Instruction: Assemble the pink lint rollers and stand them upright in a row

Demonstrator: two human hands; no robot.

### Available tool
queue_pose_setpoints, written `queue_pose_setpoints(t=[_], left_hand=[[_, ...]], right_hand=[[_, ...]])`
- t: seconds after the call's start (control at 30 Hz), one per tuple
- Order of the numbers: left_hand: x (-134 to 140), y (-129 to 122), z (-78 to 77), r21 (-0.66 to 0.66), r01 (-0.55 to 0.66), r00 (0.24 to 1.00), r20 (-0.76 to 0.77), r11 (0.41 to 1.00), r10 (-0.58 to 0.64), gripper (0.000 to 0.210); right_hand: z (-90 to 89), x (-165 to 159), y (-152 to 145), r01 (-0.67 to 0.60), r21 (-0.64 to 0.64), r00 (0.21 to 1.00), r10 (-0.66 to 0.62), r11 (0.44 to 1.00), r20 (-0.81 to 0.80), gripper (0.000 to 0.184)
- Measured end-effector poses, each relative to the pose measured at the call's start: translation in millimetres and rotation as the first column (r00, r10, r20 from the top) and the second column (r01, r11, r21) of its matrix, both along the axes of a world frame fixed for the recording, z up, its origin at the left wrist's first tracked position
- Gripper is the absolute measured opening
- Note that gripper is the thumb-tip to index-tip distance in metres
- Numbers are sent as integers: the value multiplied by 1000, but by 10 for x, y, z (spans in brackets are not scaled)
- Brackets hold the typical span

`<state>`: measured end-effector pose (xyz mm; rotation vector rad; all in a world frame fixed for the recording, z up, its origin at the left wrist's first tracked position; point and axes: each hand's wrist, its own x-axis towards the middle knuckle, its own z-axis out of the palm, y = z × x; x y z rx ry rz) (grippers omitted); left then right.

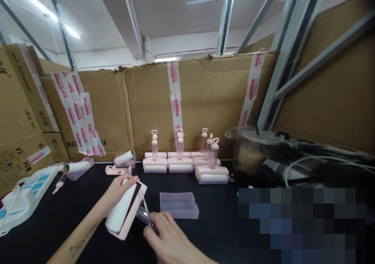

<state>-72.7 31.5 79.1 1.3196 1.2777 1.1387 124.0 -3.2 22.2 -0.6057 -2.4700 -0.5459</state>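
Observation:
My left hand (118, 191) is closed around the top end of a lint roller (131, 217), a pale pink frame with a white roll, held tilted above the black table. In my right hand (166, 232) is a slim metal tool whose thin shaft (145, 205) points up at the frame's side. The tool's exact kind is hard to make out, as my fingers hide much of it. A translucent purplish handle (143, 214) shows between the lint roller and my right fingers. Just right of them lies an empty translucent purple cover (179, 207).
Several pink lint rollers (180, 164) stand along the cardboard wall (152, 104). Loose roller parts (118, 170) lie at the back left, near a white power strip (35, 193). A lidded drink cup (249, 150) and cables (295, 160) occupy the right. A blurred patch covers the lower right.

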Motion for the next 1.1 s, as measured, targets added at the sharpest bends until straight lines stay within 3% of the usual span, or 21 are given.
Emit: queue_pose_setpoints(t=[0.07, 0.13, 0.23, 0.3, 0.43, 0.5, 0.57, 0.6, 0.67, 0.73, 0.8, 0.9, 1.1], left_hand=[[-139, 37, 62, -130, -19, 994, 108, 991, 33, 38], [-329, 100, 138, -173, -94, 972, 199, 981, 128, 39], [-560, 195, 234, -9, -258, 940, 227, 966, 253, 35], [-575, 236, 256, 76, -297, 942, 184, 952, 280, 31], [-259, 267, 218, 131, -214, 977, 26, 968, 212, 33], [-30, 260, 197, 170, -146, 986, -57, 975, 157, 37], [192, 233, 184, 242, -73, 978, -172, 968, 116, 38], [295, 213, 177, 288, -25, 955, -275, 957, 108, 38], [486, 168, 160, 359, 105, 830, -545, 927, 117, 40], [653, 131, 137, 369, 241, 651, -747, 898, 132, 41], [788, 115, 114, 356, 323, 540, -830, 877, 138, 40], [912, 129, 98, 346, 373, 465, -873, 861, 149, 39], [915, 159, 90, 320, 377, 398, -903, 869, 160, 33]], right_hand=[[15, 35, -29, -31, 38, 999, 31, 999, -8, 6], [21, 61, -56, -55, 33, 998, 56, 998, -11, 3], [-24, 29, -68, -45, -53, 998, 47, 998, 44, 4], [-71, -28, -53, -15, -133, 994, 29, 991, 109, 8], [24, 3, -22, -34, -292, 993, 66, 956, 98, 13], [226, 159, -18, -100, -386, 995, 93, 917, -37, 14], [479, 374, -7, -140, -481, 974, 33, 865, -223, 10], [596, 485, 6, -195, -512, 952, 36, 837, -303, 17], [763, 678, 42, -290, -538, 910, 54, 792, -411, 30], [819, 810, 80, -324, -551, 895, 61, 769, -442, 37], [794, 879, 104, -293, -562, 908, 41, 773, -416, 39], [723, 907, 111, -212, -570, 933, -9, 794, -360, 39], [738, 927, 104, -128, -567, 955, -53, 814, -293, 41]])
